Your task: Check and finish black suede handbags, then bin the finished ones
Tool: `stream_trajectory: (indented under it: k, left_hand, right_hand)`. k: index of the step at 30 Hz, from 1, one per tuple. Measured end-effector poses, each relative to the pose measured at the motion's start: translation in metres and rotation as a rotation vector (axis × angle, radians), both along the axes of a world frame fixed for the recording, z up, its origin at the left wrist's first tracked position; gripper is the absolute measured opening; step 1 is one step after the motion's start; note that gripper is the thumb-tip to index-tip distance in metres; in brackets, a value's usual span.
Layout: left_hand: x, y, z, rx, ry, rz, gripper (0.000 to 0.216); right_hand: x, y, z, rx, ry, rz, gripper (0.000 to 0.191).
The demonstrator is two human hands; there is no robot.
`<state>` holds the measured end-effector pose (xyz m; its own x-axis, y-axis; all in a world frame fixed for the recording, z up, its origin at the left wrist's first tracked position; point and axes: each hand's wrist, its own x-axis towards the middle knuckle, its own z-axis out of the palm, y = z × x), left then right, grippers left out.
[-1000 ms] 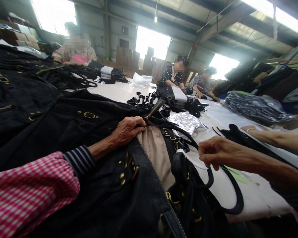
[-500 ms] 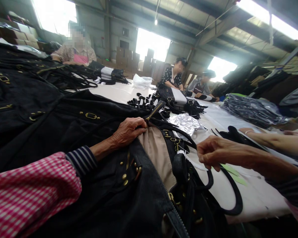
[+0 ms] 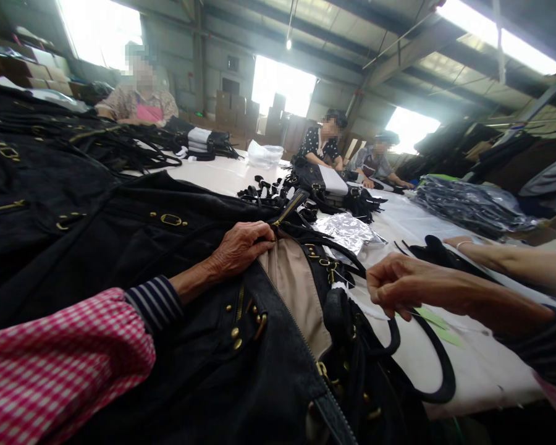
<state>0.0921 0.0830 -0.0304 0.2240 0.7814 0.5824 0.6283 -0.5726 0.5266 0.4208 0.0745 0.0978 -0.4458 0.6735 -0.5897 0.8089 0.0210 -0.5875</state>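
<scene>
A black handbag [image 3: 278, 346] lies before me with its zipper undone, showing a beige lining [image 3: 301, 287]. At the far end of the opening, my left hand [image 3: 243, 247] is closed in a pinch on the bag's zipped edge. To the right, above the white tabletop, my right hand [image 3: 396, 284] is closed on a thin white thread [image 3: 352, 283], which runs toward the brass rings [image 3: 328, 269] on the bag's side. Black handles [image 3: 438, 352] loop out below that hand. Its fingertips are partly hidden.
More black bags [image 3: 41, 179] are piled at left. Straps [image 3: 264, 188], a wrapped bag [image 3: 324, 179] and crinkled clear plastic [image 3: 347, 233] lie on the white table [image 3: 222, 170]. Another person's arm [image 3: 505, 256] reaches in at right; several people sit across the table.
Both my hands stay nearly where they were, and the bag has barely shifted. At the far right, a co-worker's hands have moved slightly.
</scene>
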Motion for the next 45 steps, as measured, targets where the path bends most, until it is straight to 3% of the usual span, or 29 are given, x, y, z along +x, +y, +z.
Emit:
stream_trajectory:
  k: [10, 18, 21, 24, 27, 33, 40, 45]
  left_hand:
    - [0.001, 0.000, 0.000, -0.011, -0.006, 0.000, 0.006]
    - [0.001, 0.000, 0.000, 0.001, -0.002, -0.010, 0.005]
    - [0.000, 0.000, -0.001, -0.003, -0.013, -0.017, 0.006]
    - [0.000, 0.001, -0.001, -0.011, -0.007, -0.012, 0.007]
    - [0.001, -0.002, 0.001, -0.015, 0.007, 0.019, 0.005]
    - [0.005, -0.006, 0.003, -0.064, 0.015, 0.071, 0.004]
    - [0.005, -0.004, 0.004, -0.084, 0.052, 0.081, 0.006]
    - [0.004, -0.003, 0.002, -0.081, 0.058, 0.085, 0.007]
  right_hand:
    - [-0.007, 0.001, -0.007, 0.051, 0.044, -0.046, 0.017]
    - [-0.016, 0.007, -0.034, 0.329, 0.091, -0.013, 0.014]
    - [-0.018, 0.011, -0.041, 0.415, 0.113, 0.008, 0.035]
    - [-0.023, 0.018, -0.043, 0.376, 0.152, 0.047, 0.047]
    - [-0.028, 0.024, -0.044, 0.331, 0.217, 0.033, 0.042]
    - [-0.028, 0.038, -0.064, 0.404, 0.282, 0.023, 0.027]
    - [-0.032, 0.069, -0.084, 0.282, 0.258, 0.022, 0.040]
    - [-0.042, 0.075, -0.087, 0.361, 0.148, 0.034, 0.035]
